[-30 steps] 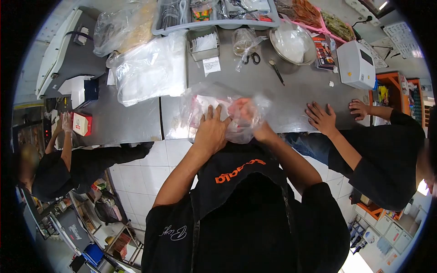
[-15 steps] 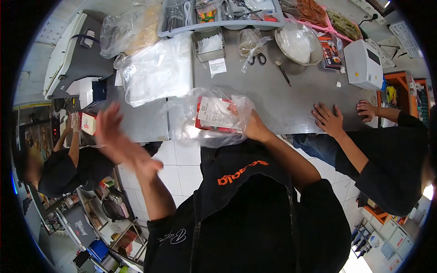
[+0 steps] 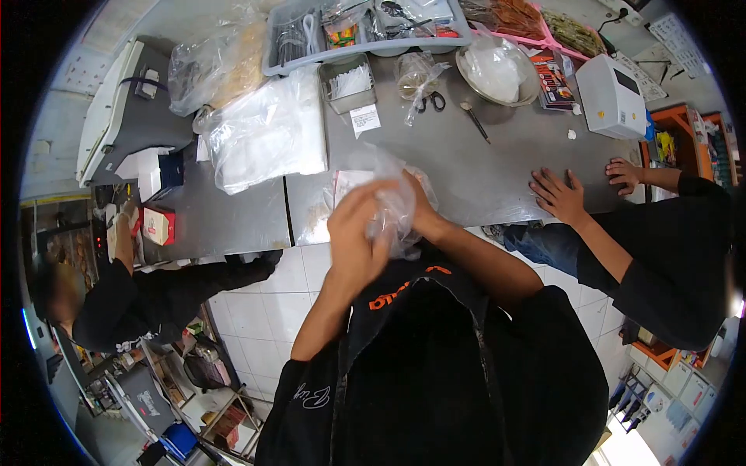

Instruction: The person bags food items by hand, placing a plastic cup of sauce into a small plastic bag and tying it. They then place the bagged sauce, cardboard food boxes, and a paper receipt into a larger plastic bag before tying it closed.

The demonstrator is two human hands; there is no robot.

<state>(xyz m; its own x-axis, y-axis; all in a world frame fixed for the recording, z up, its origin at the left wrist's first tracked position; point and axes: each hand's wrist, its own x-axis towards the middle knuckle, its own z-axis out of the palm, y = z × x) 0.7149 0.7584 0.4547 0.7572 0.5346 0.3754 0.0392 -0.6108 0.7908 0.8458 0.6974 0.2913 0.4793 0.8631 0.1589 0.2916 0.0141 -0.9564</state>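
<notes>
A clear plastic bag (image 3: 398,213) is bunched between my two hands at the table's near edge. Inside it, a white slip (image 3: 348,183) and a bit of red packaging show, mostly covered. My left hand (image 3: 359,237) lies over the bag's left side, its fingers bent round the gathered plastic. From the right, my right hand (image 3: 423,208) grips the bag, with its fingertips partly hidden by the film.
On the grey table (image 3: 466,171) lie plastic sheets (image 3: 268,128), a straw container (image 3: 347,84), scissors (image 3: 430,102), a brush (image 3: 475,123) and a metal bowl (image 3: 497,74). A co-worker's hands (image 3: 559,196) rest at right; another person (image 3: 101,299) stands left beside a red-white box (image 3: 158,226).
My left hand has come from the open air at the left onto the bag. The plastic is now gathered up, covering more of the red package. The view has shifted slightly.
</notes>
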